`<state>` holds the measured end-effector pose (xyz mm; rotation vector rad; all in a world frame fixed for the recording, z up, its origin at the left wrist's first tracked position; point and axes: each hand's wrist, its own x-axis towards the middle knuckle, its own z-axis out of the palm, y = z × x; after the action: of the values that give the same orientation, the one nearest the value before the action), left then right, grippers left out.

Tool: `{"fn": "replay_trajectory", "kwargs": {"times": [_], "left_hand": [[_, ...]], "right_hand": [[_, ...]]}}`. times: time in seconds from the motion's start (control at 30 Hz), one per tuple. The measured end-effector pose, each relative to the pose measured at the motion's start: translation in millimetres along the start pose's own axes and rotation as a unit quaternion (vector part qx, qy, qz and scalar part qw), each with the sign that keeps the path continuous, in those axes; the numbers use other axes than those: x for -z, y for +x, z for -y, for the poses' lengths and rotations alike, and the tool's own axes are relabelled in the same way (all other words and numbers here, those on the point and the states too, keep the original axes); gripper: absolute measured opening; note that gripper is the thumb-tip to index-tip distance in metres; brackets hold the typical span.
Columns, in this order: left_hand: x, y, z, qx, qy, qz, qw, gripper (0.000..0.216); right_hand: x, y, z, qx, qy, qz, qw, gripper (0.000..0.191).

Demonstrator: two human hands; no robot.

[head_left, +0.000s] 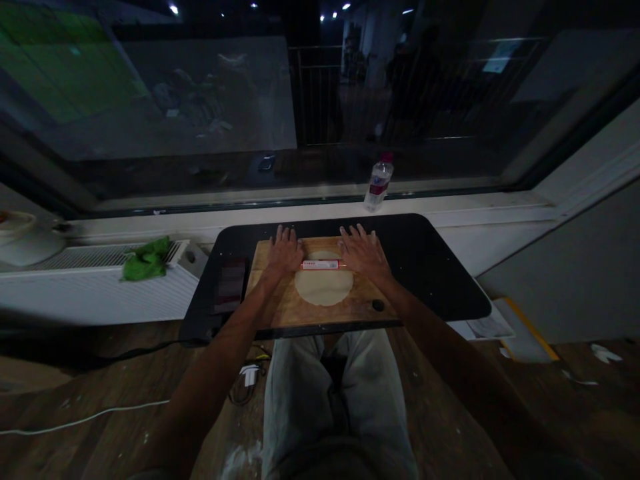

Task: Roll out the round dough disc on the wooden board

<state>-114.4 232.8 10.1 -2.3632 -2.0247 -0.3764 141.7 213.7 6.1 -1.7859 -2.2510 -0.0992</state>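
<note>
A thin, flat round of pale dough point(324, 288) lies on a wooden cutting board point(280, 308). Across its far part rests a rolling pin point(321, 265) with a red-and-white label around its middle. My left hand point(286, 253) is laid flat over the pin's left end, fingers stretched forward. Over the right end, my right hand point(363, 253) lies the same way with its fingers spread. Both palms press from above and do not wrap round the pin, whose ends are hidden under them.
The board sits on a black table point(425, 273), with a phone-like dark object point(231, 287) at its left. On the windowsill stands a water bottle point(379, 183). A green cloth point(147, 259) hangs over the radiator point(100, 287). Cables point(245, 390) lie on the floor.
</note>
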Motion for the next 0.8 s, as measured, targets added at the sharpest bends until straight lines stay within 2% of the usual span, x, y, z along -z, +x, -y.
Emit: {"fn": "replay_trajectory", "kwargs": {"times": [0.2,0.33,0.43,0.6,0.7,0.8], "left_hand": [[4.7,-37.9,-7.4,-0.001,0.015,0.005,1.000,0.068],[10.0,-65.3,-10.2,-0.016,0.016,-0.004,1.000,0.066],[7.1,-85.1,-9.3,-0.032,0.002,-0.037,0.999,0.066],[-2.8,-117.3,-6.8,-0.048,-0.030,-0.108,0.992,0.065],[-3.8,-133.6,-7.0,-0.062,-0.034,-0.119,0.990,0.066],[-1.9,-143.6,-7.1,-0.069,-0.037,-0.116,0.990,0.065]], "right_hand": [[1.3,-38.4,9.7,0.045,-0.016,-0.004,0.999,0.065],[12.6,-56.7,27.4,0.000,-0.002,-0.003,1.000,0.063],[15.9,-72.4,37.8,-0.028,-0.006,-0.010,1.000,0.061],[11.2,-108.1,46.8,-0.013,-0.015,-0.082,0.996,0.062],[8.7,-125.9,49.9,0.000,-0.007,-0.127,0.992,0.062],[8.2,-134.7,51.6,0.002,-0.009,-0.134,0.991,0.061]]}}
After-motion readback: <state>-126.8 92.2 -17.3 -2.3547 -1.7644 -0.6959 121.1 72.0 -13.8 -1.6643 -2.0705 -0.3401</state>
